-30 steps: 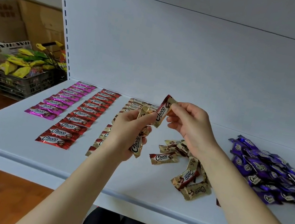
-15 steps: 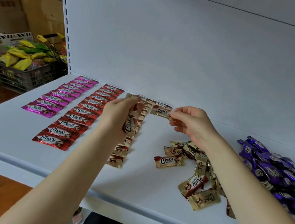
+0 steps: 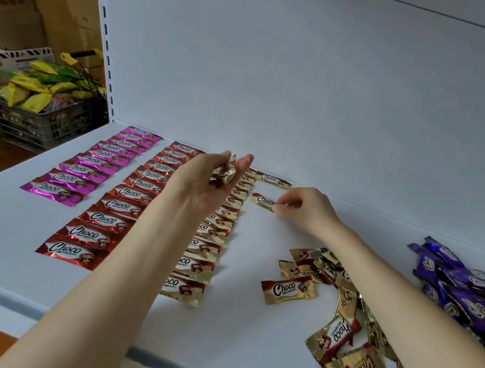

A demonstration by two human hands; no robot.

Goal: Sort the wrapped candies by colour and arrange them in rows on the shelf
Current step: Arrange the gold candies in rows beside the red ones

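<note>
On the white shelf (image 3: pixel 241 329) we see a pink row (image 3: pixel 92 167), a red row (image 3: pixel 121 201) and a gold row (image 3: pixel 208 242). The left hand (image 3: pixel 202 186) grips gold candies (image 3: pixel 224 174) above them. The right hand (image 3: pixel 308 210) pinches one gold candy (image 3: pixel 264 201) just right of the gold row.

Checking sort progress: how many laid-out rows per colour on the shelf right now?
Pink row: 1
Red row: 1
Gold rows: 2, the second only 2 candies long
Purple rows: 0, only a loose purple pile
Total: 4 rows
</note>
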